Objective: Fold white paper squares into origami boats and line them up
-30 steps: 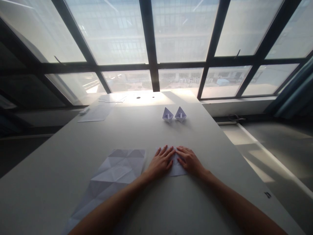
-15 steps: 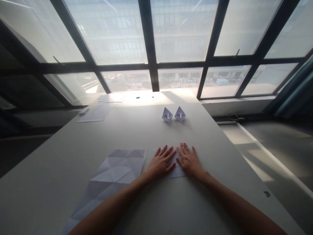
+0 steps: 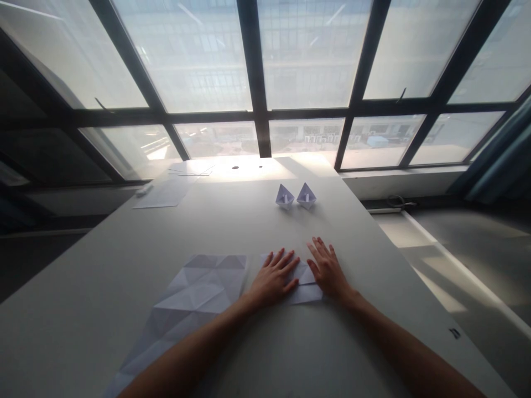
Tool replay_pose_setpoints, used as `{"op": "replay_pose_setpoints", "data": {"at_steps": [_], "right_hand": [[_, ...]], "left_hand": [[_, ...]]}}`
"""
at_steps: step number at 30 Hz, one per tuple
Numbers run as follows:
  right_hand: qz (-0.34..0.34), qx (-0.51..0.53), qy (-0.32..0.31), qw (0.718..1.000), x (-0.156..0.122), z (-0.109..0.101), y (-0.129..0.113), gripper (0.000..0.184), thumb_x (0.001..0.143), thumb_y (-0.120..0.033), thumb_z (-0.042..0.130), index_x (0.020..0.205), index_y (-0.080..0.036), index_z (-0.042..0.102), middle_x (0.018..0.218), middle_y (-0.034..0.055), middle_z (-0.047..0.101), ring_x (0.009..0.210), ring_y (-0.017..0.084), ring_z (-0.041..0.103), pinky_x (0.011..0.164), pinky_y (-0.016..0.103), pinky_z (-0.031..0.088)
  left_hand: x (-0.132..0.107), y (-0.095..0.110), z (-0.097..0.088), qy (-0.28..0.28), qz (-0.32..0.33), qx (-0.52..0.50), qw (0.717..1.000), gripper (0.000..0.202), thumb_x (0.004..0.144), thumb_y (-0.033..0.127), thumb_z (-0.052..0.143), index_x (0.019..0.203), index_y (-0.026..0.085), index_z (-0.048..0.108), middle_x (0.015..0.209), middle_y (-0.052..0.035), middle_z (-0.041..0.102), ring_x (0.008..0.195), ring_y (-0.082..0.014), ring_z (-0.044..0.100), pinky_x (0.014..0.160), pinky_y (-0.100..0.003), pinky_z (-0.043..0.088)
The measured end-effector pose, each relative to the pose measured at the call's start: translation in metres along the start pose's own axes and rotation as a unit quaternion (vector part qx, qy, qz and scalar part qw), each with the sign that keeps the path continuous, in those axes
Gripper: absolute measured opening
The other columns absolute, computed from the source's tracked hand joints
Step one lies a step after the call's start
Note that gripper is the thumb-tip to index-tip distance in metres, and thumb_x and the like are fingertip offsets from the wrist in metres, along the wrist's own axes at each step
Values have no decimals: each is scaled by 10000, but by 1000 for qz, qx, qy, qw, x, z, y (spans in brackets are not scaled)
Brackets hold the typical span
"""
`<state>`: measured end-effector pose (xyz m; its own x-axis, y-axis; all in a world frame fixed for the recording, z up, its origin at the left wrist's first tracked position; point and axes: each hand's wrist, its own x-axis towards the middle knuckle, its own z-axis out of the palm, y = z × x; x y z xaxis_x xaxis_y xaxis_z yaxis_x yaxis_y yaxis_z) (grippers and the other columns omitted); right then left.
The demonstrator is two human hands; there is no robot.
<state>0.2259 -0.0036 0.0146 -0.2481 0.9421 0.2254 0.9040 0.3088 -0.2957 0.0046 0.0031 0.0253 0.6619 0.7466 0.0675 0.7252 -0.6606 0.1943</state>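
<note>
A folded sheet of white paper lies flat on the table in front of me, partly covered by both hands. My left hand rests open on its left part, fingers spread and palm down. Over the right edge of the paper is my right hand, also open, with its fingers stretched out. Between the hands a folded flap with crease lines shows. Left of my left hand is a larger creased sheet of paper, partly hidden under my left forearm.
Two folded paper boats stand side by side farther back on the white table. Flat paper sheets and a small white object lie at the back left. Large windows line the far side.
My right hand has slid to the right across the paper, away from my left hand, uncovering more of the folded flap. My left hand stays nearly in place.
</note>
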Motion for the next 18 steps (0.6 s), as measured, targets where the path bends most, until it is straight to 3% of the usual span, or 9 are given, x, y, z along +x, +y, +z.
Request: {"op": "replay_pose_setpoints", "data": {"at_steps": [3, 8, 13, 18], "right_hand": [[-50, -8, -53, 997, -2, 0, -7, 579, 991, -437, 360, 1517, -201, 309, 1612, 95, 167, 1493, 229, 62, 1187, 504, 41], [-36, -33, -110, 993, -3, 1, -5, 694, 962, -609, 314, 1543, -239, 230, 1622, 106, 60, 1492, 263, -15, 1160, 567, -26], [-26, -39, -151, 987, -1, -6, 12, 735, 948, -654, 289, 1553, -252, 176, 1621, 108, -4, 1486, 282, -54, 1146, 593, -42], [-35, -6, -210, 977, 3, -18, 32, 778, 915, -639, 421, 1553, -282, 155, 1623, 91, -7, 1486, 282, -48, 1152, 591, -2]], "left_hand": [[0, 0, 1, 8, 1, -2, 1000, 607, 981, 569, 351, 1532, 336, 248, 1600, -10, 234, 1484, -289, 138, 1186, -519, 139], [1, 0, 1, 14, 1, -2, 1000, 605, 984, 565, 349, 1532, 328, 251, 1598, -11, 242, 1482, -292, 147, 1186, -517, 146], [1, 0, 1, 8, 2, -3, 1000, 599, 976, 567, 374, 1520, 331, 290, 1598, -15, 243, 1481, -288, 155, 1186, -514, 146], [0, 0, 0, 5, 1, -3, 1000, 612, 971, 558, 397, 1524, 326, 276, 1601, -18, 232, 1483, -290, 145, 1185, -523, 140]]}}
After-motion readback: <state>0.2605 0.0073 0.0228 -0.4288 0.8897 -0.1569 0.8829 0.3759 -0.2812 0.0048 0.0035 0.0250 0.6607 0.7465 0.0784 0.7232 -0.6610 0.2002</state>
